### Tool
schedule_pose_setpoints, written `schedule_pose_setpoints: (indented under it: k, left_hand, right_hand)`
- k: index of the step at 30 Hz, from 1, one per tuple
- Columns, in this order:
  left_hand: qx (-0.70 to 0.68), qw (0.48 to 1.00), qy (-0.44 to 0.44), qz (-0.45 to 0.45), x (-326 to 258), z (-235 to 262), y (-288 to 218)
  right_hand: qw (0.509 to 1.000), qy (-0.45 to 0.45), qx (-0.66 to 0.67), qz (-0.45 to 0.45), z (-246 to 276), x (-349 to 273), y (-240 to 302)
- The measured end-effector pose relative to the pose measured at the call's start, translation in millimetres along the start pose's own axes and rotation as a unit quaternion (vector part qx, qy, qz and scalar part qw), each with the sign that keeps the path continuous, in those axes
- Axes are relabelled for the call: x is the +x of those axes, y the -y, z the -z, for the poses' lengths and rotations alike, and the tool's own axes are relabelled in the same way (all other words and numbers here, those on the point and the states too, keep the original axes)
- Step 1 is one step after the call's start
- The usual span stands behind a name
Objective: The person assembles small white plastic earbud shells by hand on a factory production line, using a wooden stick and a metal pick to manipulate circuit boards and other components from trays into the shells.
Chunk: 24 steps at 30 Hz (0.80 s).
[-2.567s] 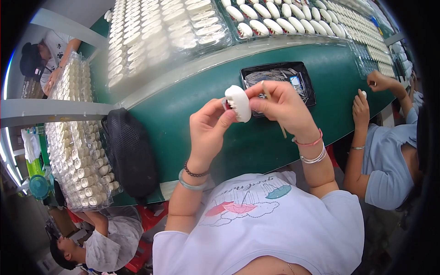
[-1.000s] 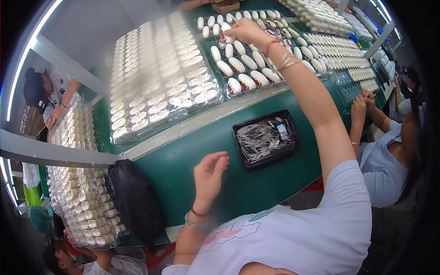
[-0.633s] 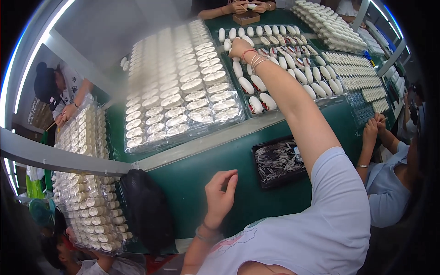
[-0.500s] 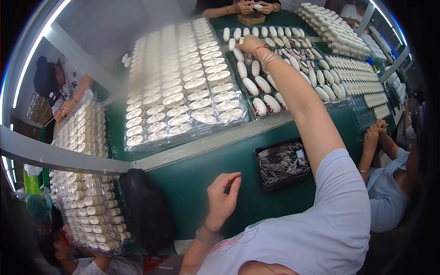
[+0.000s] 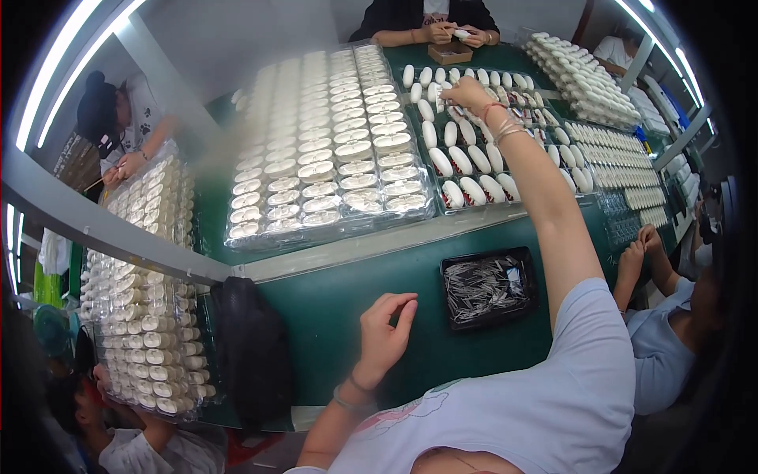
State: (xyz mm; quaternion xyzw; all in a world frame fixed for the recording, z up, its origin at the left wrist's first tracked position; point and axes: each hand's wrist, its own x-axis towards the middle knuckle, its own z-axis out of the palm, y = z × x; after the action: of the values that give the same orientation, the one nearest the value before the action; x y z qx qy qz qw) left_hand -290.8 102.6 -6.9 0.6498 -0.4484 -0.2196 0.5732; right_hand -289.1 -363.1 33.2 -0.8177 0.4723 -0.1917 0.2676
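- The white oval pieces [image 5: 457, 194] lie in rows in a clear tray [image 5: 489, 208] on the far side of the table, many with red parts showing at their lower ends.
- The right hand [image 5: 471, 93] is among them, in the tray's upper left part, fingers pointing left, at one white piece. The fingertips are too small and partly hidden, so I cannot tell whether they are clamped on it or only touching it.
- A red band and silvery bangles [image 5: 509, 129] circle the right wrist.
- The left hand [image 5: 383, 332] is above the near strip of the table, holding nothing. Its fingers curl toward the thumb with a gap inside the curve; whether the tips meet, I cannot tell.
- To the right of the left hand, well apart from it, a black box [image 5: 493, 320] holds many thin metallic strips [image 5: 476, 288].
- Just left of the clear tray, a wide stack of filled trays [image 5: 339, 174] bears pale oval shells.
- A black bag [image 5: 253, 355] rests at the left end of the green tabletop [image 5: 339, 288], beside another tall stack [image 5: 150, 316].
- Across the table, a co-worker's hands [image 5: 474, 36] hold a white piece above a small brown box [image 5: 450, 54].
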Motion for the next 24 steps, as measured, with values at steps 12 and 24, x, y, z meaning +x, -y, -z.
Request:
schedule_pose_setpoints:
  k: [12, 24]
  left_hand:
    - [-0.342, 0.934, -0.048, 0.092, 2, 22, -24]
    - [-0.075, 0.967, -0.113, -0.215, -22, 24, -36]
  right_hand:
    - [0.915, 0.014, -0.063, 0.399, 9, -343, 121]
    - [0.802, 0.299, 0.516, 0.029, -9, -392, 89]
